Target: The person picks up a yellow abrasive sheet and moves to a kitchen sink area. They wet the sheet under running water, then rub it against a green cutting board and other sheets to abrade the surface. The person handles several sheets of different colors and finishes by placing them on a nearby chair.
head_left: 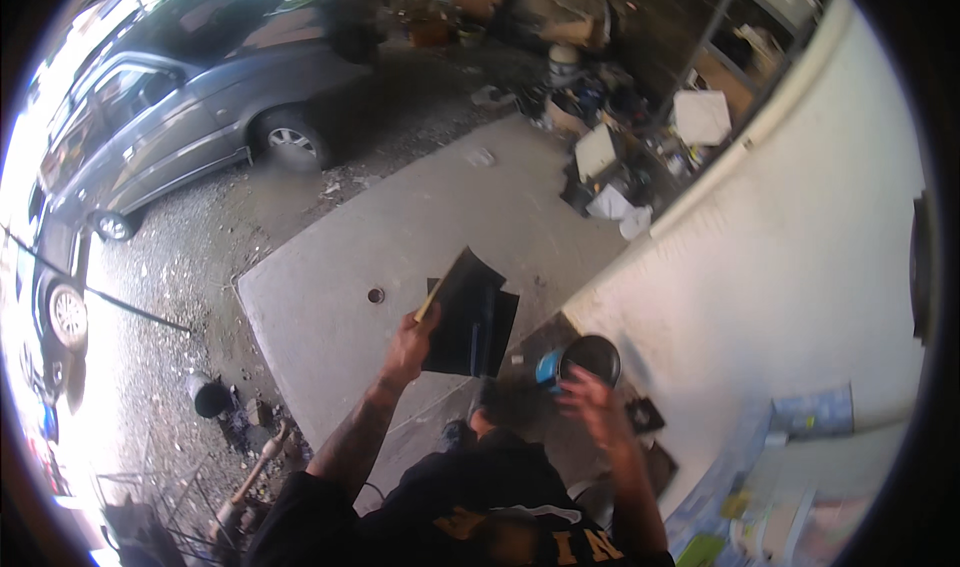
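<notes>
My left hand (408, 350) is closed on a thin yellowish strip (429, 301) along the edge of a dark flat sheet (468, 279). The sheet is tilted up, and its exact kind cannot be told. Just below and behind it is another black flat piece (450, 339), partly covered by the first. My right hand (595, 407) is raised to the right, blurred, its fingers apart and nothing visible in them. It passes in front of a round black-topped bucket (592, 357) with a blue side.
A grey concrete slab (330, 237) with a small round hole (376, 295) spreads ahead. A pale wall (760, 237) borders the right. Clutter (600, 157) and a shelf (735, 47) stand beyond. A grey car (200, 117) is parked on gravel at left, near a dark can (209, 395).
</notes>
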A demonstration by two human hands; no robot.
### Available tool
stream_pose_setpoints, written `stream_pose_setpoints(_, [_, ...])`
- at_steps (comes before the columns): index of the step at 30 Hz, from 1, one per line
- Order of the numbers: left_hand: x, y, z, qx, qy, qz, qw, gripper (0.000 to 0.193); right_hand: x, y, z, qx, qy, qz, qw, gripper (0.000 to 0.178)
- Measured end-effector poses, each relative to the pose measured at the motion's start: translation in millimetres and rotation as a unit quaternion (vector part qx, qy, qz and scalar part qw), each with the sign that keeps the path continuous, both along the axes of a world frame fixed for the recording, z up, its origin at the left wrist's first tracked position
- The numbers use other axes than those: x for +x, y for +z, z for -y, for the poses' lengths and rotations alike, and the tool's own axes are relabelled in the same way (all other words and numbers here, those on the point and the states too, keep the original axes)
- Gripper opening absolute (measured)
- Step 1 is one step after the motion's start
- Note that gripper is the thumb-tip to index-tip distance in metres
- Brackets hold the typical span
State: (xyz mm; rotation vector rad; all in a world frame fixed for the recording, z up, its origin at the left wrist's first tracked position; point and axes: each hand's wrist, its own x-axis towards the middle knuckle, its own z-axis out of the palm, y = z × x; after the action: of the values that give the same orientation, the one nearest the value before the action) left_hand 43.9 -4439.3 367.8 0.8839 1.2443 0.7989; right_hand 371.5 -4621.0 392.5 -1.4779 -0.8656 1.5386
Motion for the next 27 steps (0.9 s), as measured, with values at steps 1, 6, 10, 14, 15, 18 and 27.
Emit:
stream_pose_setpoints(1, [-11.3, 5.3, -9.1, 0.009, 0.014, -0.052, 0.998, 0.050, -38.7, 5.1, -57.3, 0.001, 0.084, -0.006, 0.996, 0.083])
stream_pose_setpoints(6, [-29.0, -16.2, -52.1, 0.083, 0.032, 0.017, 0.996, 0.043, -146.1, -33.4, -223.4, 0.291, 0.092, 0.202, 0.931, 0.100])
stream_pose_setpoints(10, [-48.1, -6.4, -112.2, 0.132, 0.124, 0.132, 0.975, 0.035, -182.6, -39.6, -325.9, 0.420, 0.081, 0.335, 0.839, 0.099])
stream_pose_setpoints(14, [-83.0, -49.2, -186.5, 0.264, 0.108, -0.087, 0.954, 0.045, -209.1, -61.6, -421.9, 0.414, 0.141, 0.283, 0.854, 0.075])
stream_pose_setpoints(15, [-87.0, -52.2, -211.9, 0.198, 0.125, 0.044, 0.971, 0.048, -213.4, -69.9, -447.3, 0.403, 0.140, 0.252, 0.869, 0.068])
stream_pose_setpoints(18, [-89.4, -59.9, -308.8, 0.059, 0.149, 0.326, 0.932, 0.061, -208.9, -117.3, -546.7, 0.232, 0.174, 0.170, 0.942, 0.050])
stream_pose_setpoints(27, [-42.5, -124.7, -655.5, -0.051, 0.108, 0.442, 0.889, 0.055, -151.2, -171.9, -836.7, -0.019, 0.039, -0.395, 0.918, 0.039])
